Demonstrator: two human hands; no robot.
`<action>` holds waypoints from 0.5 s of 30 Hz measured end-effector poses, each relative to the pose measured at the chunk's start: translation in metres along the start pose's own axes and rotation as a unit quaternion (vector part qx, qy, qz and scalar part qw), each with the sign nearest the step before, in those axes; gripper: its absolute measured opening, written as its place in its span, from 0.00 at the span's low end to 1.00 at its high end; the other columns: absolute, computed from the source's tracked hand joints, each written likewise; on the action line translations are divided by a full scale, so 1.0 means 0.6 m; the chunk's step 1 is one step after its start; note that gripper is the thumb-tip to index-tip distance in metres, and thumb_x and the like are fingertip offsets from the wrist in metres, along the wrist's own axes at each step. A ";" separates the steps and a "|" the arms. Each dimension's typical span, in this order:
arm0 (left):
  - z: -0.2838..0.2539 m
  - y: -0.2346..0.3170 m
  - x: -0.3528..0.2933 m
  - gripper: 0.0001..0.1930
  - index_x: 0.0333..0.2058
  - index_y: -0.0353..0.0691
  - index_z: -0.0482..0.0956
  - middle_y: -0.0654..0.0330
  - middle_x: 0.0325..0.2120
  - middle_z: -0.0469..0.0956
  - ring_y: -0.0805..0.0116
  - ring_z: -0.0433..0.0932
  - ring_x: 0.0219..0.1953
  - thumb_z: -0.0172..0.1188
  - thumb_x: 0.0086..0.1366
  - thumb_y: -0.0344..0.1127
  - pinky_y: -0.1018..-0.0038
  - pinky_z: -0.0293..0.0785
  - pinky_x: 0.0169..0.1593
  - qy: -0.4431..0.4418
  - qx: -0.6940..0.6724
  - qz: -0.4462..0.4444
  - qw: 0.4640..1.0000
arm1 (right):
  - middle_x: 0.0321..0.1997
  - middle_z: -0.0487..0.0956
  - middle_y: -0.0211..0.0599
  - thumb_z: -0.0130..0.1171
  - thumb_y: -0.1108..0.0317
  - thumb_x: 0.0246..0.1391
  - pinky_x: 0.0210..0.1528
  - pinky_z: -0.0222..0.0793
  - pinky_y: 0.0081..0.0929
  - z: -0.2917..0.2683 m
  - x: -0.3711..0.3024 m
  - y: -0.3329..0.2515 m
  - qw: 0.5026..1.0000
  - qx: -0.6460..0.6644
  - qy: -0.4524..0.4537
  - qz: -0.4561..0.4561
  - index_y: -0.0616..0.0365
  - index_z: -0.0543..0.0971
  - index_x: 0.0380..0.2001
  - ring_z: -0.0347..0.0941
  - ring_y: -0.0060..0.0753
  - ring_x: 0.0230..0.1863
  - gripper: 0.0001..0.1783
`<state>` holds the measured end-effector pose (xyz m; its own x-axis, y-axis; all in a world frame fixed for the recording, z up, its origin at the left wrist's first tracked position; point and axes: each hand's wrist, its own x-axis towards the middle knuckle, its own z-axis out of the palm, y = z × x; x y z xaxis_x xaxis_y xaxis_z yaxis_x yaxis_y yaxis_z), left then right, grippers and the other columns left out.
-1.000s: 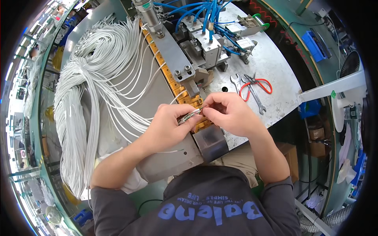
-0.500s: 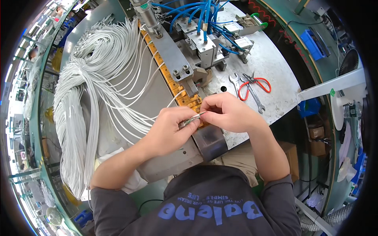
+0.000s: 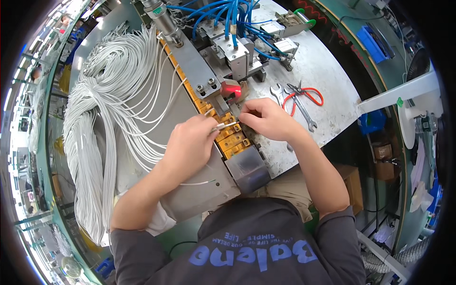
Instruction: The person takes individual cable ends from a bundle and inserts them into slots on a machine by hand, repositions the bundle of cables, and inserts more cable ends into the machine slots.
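1. Your left hand (image 3: 190, 145) grips a white round cable (image 3: 221, 127), thumb and fingers closed on it; its bared end points toward 2 o'clock.
2. Your right hand (image 3: 266, 116) meets that end from 3 o'clock, thumb and forefinger drawn together just beside the tip; you can't tell here whether they pinch its fine wires.
3. The cable's end lies between your hands, over a row of orange rectangular blocks (image 3: 232, 141) slanting from 11 to 5 o'clock.
4. At your left hand's 12 o'clock sits a flat grey metal plate (image 3: 192, 64); at 10 o'clock spreads a thick bundle of white cables (image 3: 111, 95); at 4 o'clock, a dark smooth box-shaped block (image 3: 249, 168).
5. From your right hand, red-handled pliers (image 3: 319, 96) lie at 2 o'clock, a silver steel wrench (image 3: 304, 113) at 3, and blue plastic tubes (image 3: 234, 21) arch at 11.
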<state>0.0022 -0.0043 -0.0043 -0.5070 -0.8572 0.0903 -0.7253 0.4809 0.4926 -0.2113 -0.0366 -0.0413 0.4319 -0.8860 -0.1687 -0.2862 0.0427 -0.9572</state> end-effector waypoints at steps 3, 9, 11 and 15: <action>0.004 0.017 -0.004 0.05 0.30 0.34 0.74 0.52 0.29 0.73 0.48 0.74 0.27 0.59 0.53 0.26 0.59 0.70 0.32 -0.020 0.060 0.005 0.998 | 0.17 0.70 0.26 0.54 0.68 0.54 0.22 0.57 0.18 0.003 0.001 0.020 0.999 0.028 -0.010 0.014 0.63 0.75 0.25 0.62 0.15 0.20 0.10; 0.006 -0.001 -0.006 0.09 0.36 0.34 0.77 0.54 0.30 0.76 0.60 0.75 0.22 0.59 0.55 0.25 0.66 0.71 0.29 0.077 -0.114 0.058 0.989 | 0.19 0.72 0.27 0.56 0.69 0.53 0.26 0.62 0.18 -0.006 -0.003 0.020 0.978 0.176 0.004 0.113 0.65 0.77 0.29 0.65 0.16 0.23 0.09; -0.005 -0.006 -0.001 0.08 0.37 0.34 0.78 0.56 0.29 0.77 0.65 0.75 0.23 0.59 0.56 0.25 0.70 0.71 0.30 0.037 -0.168 -0.003 0.985 | 0.20 0.72 0.26 0.56 0.69 0.53 0.25 0.61 0.17 -0.010 -0.013 0.004 0.985 0.157 -0.001 0.077 0.64 0.77 0.29 0.65 0.14 0.23 0.08; -0.021 -0.005 -0.003 0.07 0.37 0.32 0.79 0.60 0.28 0.79 0.78 0.75 0.27 0.59 0.59 0.26 0.80 0.70 0.32 -0.074 -0.290 -0.124 0.946 | 0.22 0.72 0.23 0.56 0.71 0.54 0.24 0.59 0.13 0.008 -0.041 -0.041 0.992 0.124 -0.021 -0.009 0.63 0.76 0.31 0.65 0.10 0.24 0.06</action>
<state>0.0109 -0.0064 0.0050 -0.4451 -0.8747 -0.1915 -0.4745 0.0491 0.8789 -0.2103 -0.0138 -0.0147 0.4722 -0.8676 -0.1558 -0.0613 0.1440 -0.9877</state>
